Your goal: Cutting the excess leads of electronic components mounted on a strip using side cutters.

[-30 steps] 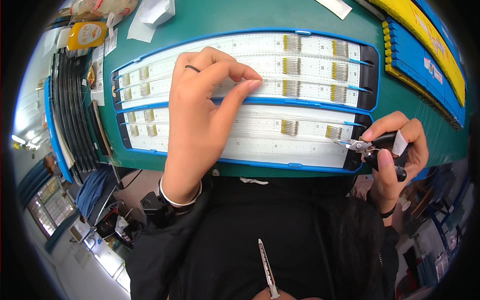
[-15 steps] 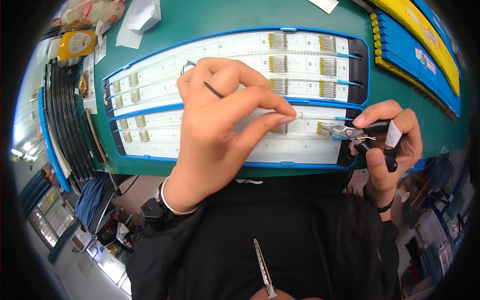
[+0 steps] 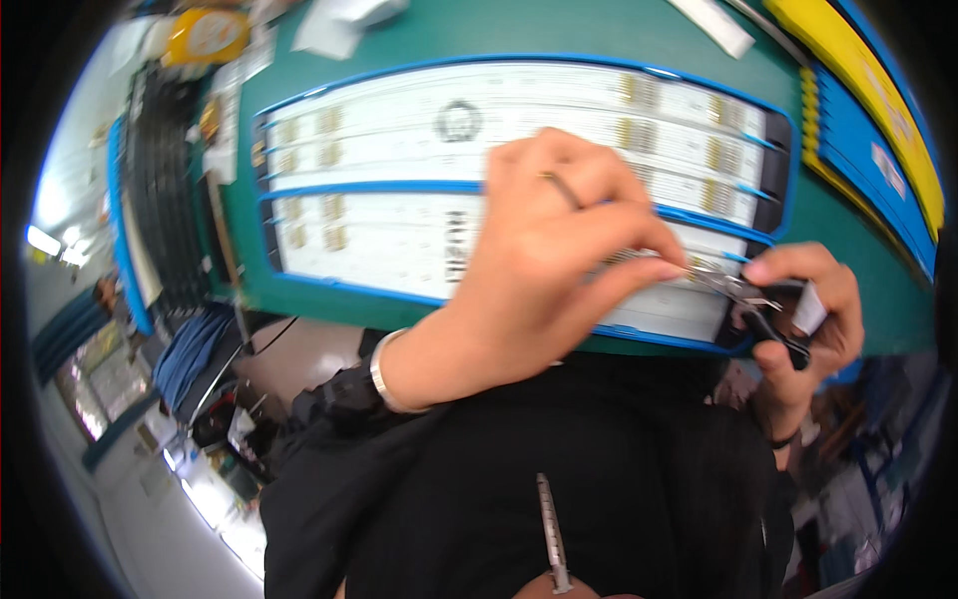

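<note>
My left hand (image 3: pixel 564 255) hovers over the near right part of a long flat hinged case (image 3: pixel 399 110) with blue edges and white ruled panels. Its thumb and forefinger are pinched together; what is between them is too small and blurred to make out. Black-handled pliers (image 3: pixel 768 324) rest in the grip of my right hand (image 3: pixel 823 299) at the case's near right corner. The pliers' metal jaws point left, close to the left fingertips; whether they touch is unclear. Rows of yellowish and silver pins (image 3: pixel 637 92) stand across the panels.
Stacked blue and yellow cases (image 3: pixel 873 160) lie at the right. White paper (image 3: pixel 339 25) and a pale strip (image 3: pixel 714 25) lie at the far side. A yellow pack (image 3: pixel 208 37) and dark stacked cases (image 3: pixel 165 180) are at the left. A green tabletop (image 3: pixel 489 25) lies underneath.
The whole view has shifted, with the case appearing farther right. My left fingertips have come nearer to the pliers' jaws. Both hands keep their closed grip.
</note>
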`<move>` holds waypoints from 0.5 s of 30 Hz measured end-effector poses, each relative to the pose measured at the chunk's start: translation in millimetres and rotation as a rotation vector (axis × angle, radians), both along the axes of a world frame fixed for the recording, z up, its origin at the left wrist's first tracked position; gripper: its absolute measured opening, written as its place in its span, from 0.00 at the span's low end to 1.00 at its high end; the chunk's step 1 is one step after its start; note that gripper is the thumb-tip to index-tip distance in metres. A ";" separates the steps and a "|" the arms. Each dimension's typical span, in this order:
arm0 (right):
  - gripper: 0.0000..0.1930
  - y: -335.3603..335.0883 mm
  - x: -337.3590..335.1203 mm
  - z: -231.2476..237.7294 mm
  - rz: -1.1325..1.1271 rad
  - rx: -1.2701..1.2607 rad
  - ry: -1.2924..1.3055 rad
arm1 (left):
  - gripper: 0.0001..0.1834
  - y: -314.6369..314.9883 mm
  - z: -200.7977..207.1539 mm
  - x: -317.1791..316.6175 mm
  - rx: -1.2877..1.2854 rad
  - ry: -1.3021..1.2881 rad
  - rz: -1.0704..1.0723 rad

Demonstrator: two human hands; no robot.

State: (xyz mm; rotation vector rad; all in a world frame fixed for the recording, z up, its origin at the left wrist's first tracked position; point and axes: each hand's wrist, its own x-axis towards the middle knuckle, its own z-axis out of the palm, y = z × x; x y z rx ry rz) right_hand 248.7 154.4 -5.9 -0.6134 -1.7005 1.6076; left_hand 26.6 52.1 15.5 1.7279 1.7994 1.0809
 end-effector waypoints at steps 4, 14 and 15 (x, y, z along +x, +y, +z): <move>0.28 -3.0 14.0 -4.2 -0.081 0.029 -0.057 | 0.13 -4.3 -0.9 2.5 0.082 0.084 0.018; 0.30 -2.0 23.1 -1.5 -0.173 0.080 0.032 | 0.29 -32.4 -25.2 19.8 0.310 0.560 0.056; 0.29 -0.8 26.2 -2.4 -0.140 0.089 0.013 | 0.29 -35.4 -26.6 19.3 0.297 0.589 0.042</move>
